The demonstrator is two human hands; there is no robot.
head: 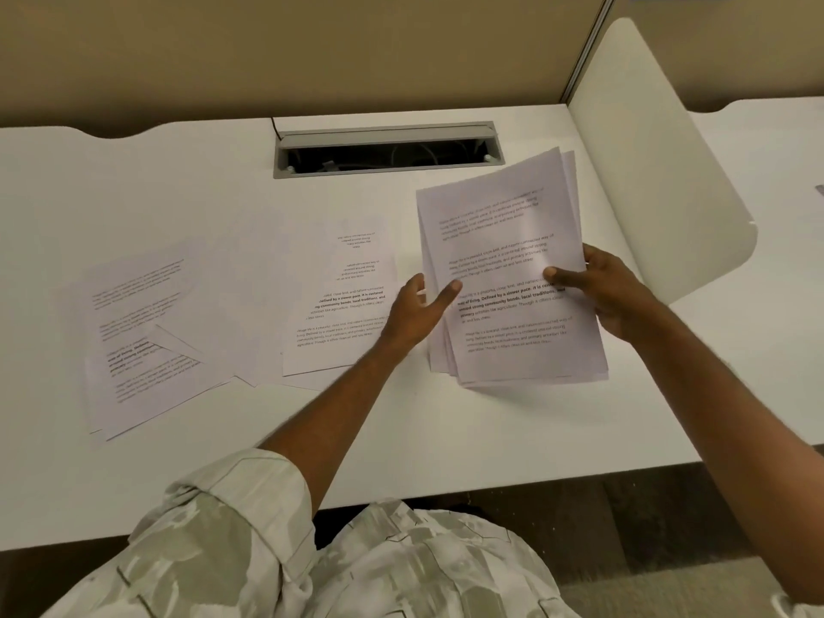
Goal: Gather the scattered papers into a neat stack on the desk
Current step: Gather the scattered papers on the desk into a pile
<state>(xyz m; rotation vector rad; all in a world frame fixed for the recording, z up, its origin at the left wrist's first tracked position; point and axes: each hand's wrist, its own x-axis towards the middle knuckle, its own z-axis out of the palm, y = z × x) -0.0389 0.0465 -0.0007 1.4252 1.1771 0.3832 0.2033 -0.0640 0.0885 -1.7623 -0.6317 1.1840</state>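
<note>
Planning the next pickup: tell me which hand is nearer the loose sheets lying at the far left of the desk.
Left. The left hand is at the held stack's left edge, with the far-left sheets further out to its left. The right hand grips the stack's right edge, farther away.

The person wore a loose shirt (249, 550) in a pale camouflage print of cream, beige and grey-green patches, its left sleeve (263, 497) rolled into a thick cuff at the elbow, leaving both forearms bare down to the hands.
</note>
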